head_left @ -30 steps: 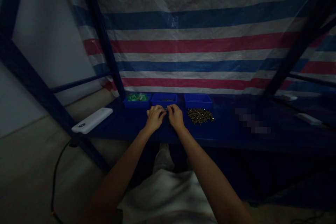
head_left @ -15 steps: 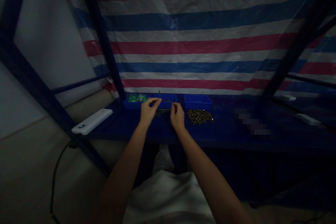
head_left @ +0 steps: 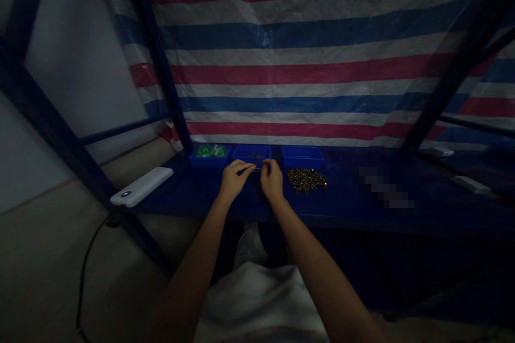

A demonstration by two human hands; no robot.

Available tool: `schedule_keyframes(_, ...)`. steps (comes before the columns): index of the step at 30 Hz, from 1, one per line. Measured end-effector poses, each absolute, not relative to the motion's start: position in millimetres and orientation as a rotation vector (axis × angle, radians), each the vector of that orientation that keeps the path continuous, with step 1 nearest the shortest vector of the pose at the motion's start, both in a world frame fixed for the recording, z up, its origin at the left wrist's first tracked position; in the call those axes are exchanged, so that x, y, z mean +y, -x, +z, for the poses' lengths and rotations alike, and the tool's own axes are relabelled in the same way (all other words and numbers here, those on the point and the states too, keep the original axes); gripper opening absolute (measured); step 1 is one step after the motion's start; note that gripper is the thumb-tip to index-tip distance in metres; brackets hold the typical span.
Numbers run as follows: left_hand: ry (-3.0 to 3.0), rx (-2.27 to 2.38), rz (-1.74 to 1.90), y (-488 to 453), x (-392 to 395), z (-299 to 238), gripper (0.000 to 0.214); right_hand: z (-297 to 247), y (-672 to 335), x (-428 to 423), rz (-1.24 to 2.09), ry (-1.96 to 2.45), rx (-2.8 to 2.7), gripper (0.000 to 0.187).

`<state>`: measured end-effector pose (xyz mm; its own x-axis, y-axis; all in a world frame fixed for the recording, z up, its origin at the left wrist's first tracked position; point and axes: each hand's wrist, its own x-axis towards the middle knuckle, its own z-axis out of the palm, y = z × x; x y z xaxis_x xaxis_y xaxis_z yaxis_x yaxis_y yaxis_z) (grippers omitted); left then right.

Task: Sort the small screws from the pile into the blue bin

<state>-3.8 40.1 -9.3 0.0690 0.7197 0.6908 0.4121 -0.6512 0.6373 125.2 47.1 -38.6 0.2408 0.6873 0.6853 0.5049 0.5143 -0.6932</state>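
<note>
My left hand (head_left: 233, 179) has its thumb and forefinger closed in a pinch, pointing right. Facing it, my right hand (head_left: 272, 179) is also pinched, its fingertips just short of the left ones. A thin, dark, rod-like piece (head_left: 258, 170) spans the small gap between the fingertips; its kind is too small and dim to tell, and I cannot make out what each hand has of it. Behind the hands stands a blue tray (head_left: 252, 148) with a few small thin pieces in it. A pile of small brass-coloured metal fittings (head_left: 306, 179) lies right of my right hand.
Left at the back, a blue tray (head_left: 193, 161) holds green-and-clear pieces. Another blue tray (head_left: 302, 162) stands behind the brass pile. A white power bank-like block (head_left: 142, 186) lies at the bench's left end. Blue posts (head_left: 155, 48) frame the blue bench (head_left: 341, 203).
My left hand has come down and right, towards the right hand. The small upright piece seen at its fingertips no longer sticks up. The right hand has barely moved.
</note>
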Motion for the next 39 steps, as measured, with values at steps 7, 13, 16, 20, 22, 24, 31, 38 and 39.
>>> schedule_keyframes(7, -1.866, 0.960, 1.629, 5, 34, -10, 0.015, -39, -125, 47, 0.177, 1.146, -1.393, 0.020)
schedule_keyframes(13, -1.188, 0.649, 1.721, 8, 26, -16, 0.025, -38, -125, 47, 0.190, 1.170, -1.409, 0.021)
schedule_keyframes(16, -1.373, 0.874, 1.619, 11, 23, -15, 0.025, -39, -125, 47, 0.200, 1.169, -1.412, 0.021)
schedule_keyframes(20, -1.693, 1.118, 1.495, 18, 27, -11, 0.026, -40, -125, 48, 0.216, 1.179, -1.416, 0.021)
schedule_keyframes(22, -1.738, 1.169, 1.492, 21, 33, -9, 0.027, -41, -125, 49, 0.224, 1.194, -1.422, 0.021)
schedule_keyframes(24, -1.743, 1.211, 1.491, 23, 40, -7, 0.029, -41, -125, 48, 0.225, 1.206, -1.427, 0.021)
schedule_keyframes(31, -1.740, 1.241, 1.495, 19, 80, 4, 0.029, -41, -125, 49, 0.212, 1.207, -1.431, 0.020)
schedule_keyframes(38, -1.762, 1.357, 1.481, 12, 128, -3, 0.025, -44, -125, 52, 0.229, 1.250, -1.498, 0.019)
schedule_keyframes(39, -1.770, 1.382, 1.472, 12, 132, -5, 0.026, -44, -125, 52, 0.230, 1.257, -1.520, 0.019)
